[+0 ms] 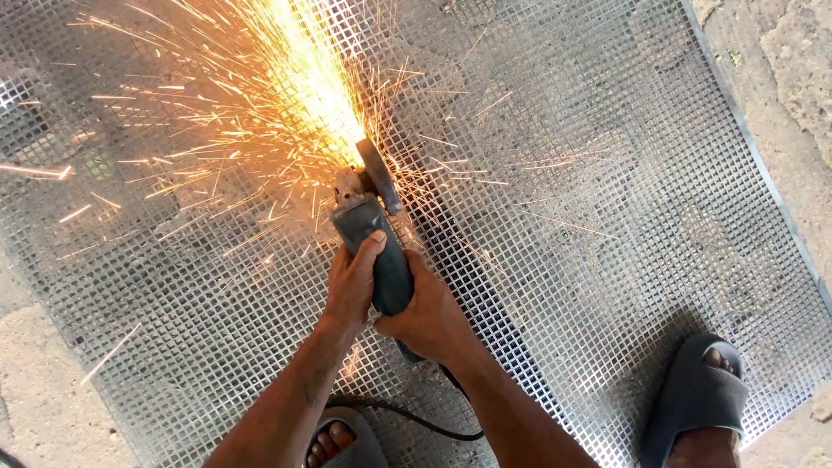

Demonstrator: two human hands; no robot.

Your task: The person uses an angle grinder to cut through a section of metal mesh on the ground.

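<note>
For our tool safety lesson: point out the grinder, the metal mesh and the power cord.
grinder [386,260]: head view, on its grey body.
metal mesh [607,217]: head view, on bare grid.
power cord [416,418]: head view, on the black loop.

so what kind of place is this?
Likely an open-air metalwork yard or site. Both hands, left hand and right hand, grip an angle grinder throwing sparks off a wire mesh panel lying on rough concrete ground.

Metal fabrication yard, open-air workshop — steel mesh panel [607,217] lying on rough concrete ground [780,61], grinding sparks [286,78] at upper left.
</note>
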